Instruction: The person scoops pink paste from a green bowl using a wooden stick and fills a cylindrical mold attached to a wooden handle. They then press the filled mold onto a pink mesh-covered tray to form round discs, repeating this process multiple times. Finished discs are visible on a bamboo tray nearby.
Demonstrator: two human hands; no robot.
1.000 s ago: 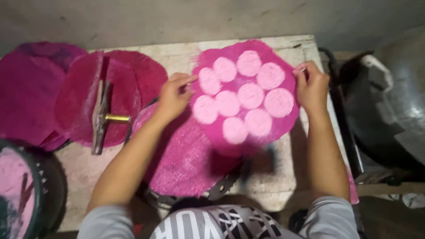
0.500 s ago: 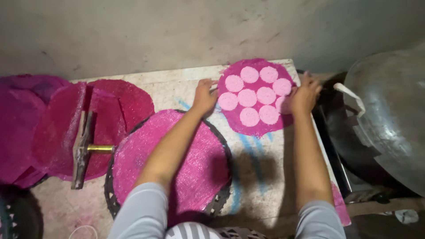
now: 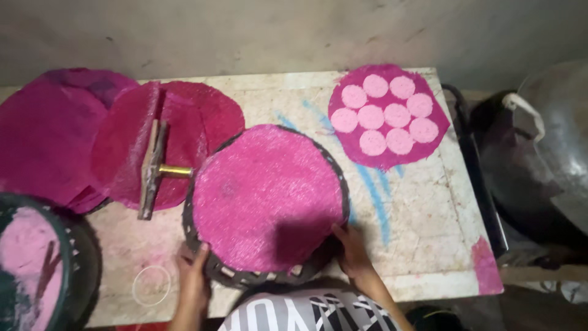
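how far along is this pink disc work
Done: one pink mat lies at the table's far right corner carrying nine pale pink discs. In hand: the left hand and right hand hold the near edge of a dark round tray under a bare pink mat. Left: that mat has no discs, and more mats sit stacked at left.

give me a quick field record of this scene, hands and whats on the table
left hand: on near-left rim of round dark tray
right hand: on tray's near-right edge
tray top: magenta mesh disc
far right: magenta disc with eight pale pink rounds
left: stacked magenta discs, wooden tool with brass handle lying on them
surface: stained table
near left: dark tub with pink paste
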